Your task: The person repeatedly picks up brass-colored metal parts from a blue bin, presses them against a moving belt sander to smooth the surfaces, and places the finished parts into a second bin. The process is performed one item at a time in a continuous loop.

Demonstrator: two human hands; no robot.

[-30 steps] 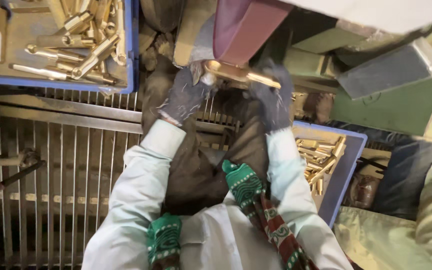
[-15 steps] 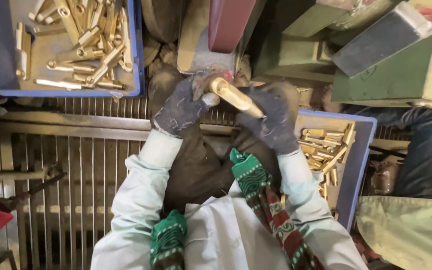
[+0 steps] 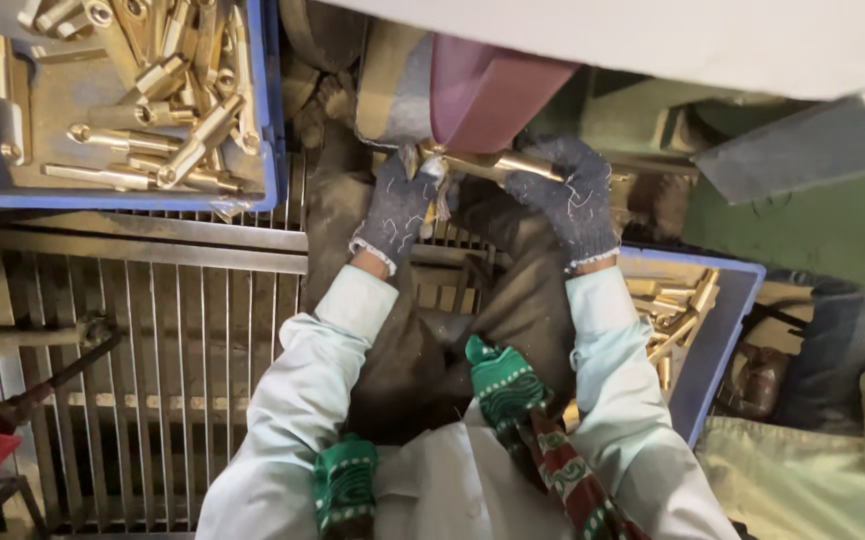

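Note:
Both my hands wear dark grey knit gloves and grip one brass fitting [image 3: 492, 163], a long tube held level. My left hand [image 3: 397, 207] holds its left end and my right hand [image 3: 567, 195] its right end. The fitting rests against the lower edge of a dark red sanding belt [image 3: 487, 95] just above it. A dark cloth covers my lap below the hands.
A blue tray [image 3: 270, 120] at the top left holds several brass fittings. Another blue tray [image 3: 722, 320] with brass parts sits by my right forearm. A metal grate [image 3: 172, 350] spreads to the left. Green machine housing [image 3: 802, 220] stands at the right.
The brass fitting turned from angled to level and sits higher against the belt. Both hands moved up with it, still gripping its ends.

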